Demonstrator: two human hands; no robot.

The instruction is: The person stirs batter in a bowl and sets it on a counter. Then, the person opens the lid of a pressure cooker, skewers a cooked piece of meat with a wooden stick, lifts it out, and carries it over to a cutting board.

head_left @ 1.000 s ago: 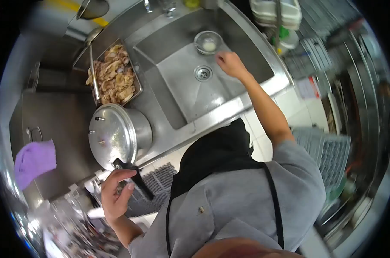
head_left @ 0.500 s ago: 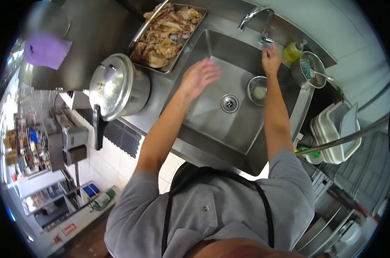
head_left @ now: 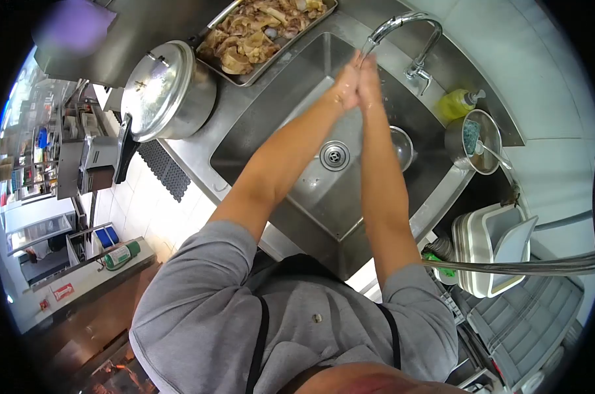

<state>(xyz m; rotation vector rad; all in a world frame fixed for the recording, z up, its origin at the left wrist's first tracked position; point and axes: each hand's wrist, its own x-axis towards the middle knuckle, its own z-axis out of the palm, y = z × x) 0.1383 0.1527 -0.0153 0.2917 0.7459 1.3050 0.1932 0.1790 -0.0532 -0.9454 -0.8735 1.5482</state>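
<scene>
Under the spout of a curved chrome faucet (head_left: 402, 21), my left hand (head_left: 345, 87) and my right hand (head_left: 370, 82) are pressed against each other, palm side to palm side. Both are wet and somewhat blurred. Their fingers point up toward the spout and look stretched out and flat, partly hiding one another. No object shows between them. Below them is a steel sink (head_left: 271, 141) with a round drain (head_left: 335, 156). A clear round bowl (head_left: 402, 148) sits in the sink, partly hidden behind my right forearm.
Left of the sink are a tray of cooked meat pieces (head_left: 248, 46) and a lidded pressure cooker (head_left: 169, 92). A yellow soap bottle (head_left: 452, 105) and a metal bowl (head_left: 484, 141) with a scrubber stand right. Stacked white containers (head_left: 484, 253) lie nearer me, beside a metal rail.
My right hand has left the faucet handle and come left under the spout. My left hand has moved up and right to meet it. The view has shifted.
</scene>
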